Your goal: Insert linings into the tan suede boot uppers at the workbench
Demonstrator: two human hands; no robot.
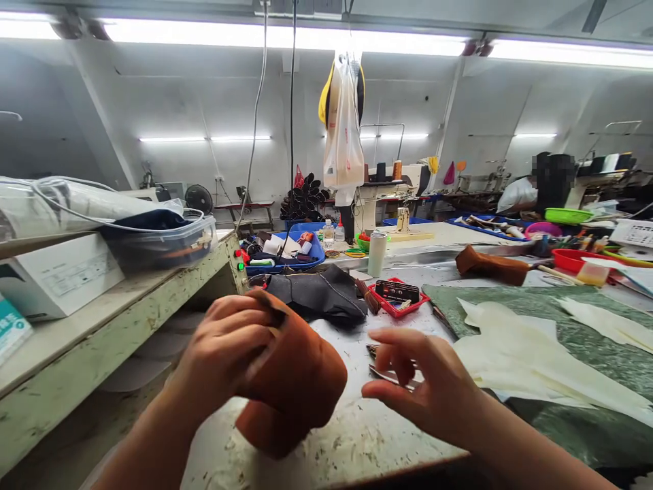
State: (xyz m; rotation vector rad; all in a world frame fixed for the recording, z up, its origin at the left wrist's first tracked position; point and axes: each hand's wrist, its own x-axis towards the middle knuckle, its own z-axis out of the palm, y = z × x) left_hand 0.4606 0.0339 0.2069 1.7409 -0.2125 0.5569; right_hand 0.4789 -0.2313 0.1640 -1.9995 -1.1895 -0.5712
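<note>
My left hand (229,350) is closed around a rust-brown suede shoe upper (300,384), gripping its top edge and holding it just above the worn workbench (357,435). My right hand (418,381) hovers a short way to the right of it with fingers loosely spread and nothing in them. A pair of metal tweezers or scissors (380,361) lies on the bench right behind my right fingers. A black upper piece (321,292) rests further back in the middle.
A green cutting mat (586,381) with cream lining pieces (515,354) is at right. A small red tray (398,296), a blue tray (290,255) of supplies, a spray can (376,253) and another brown upper (490,264) sit behind. A shelf (92,327) stands at left. A person sits at far right.
</note>
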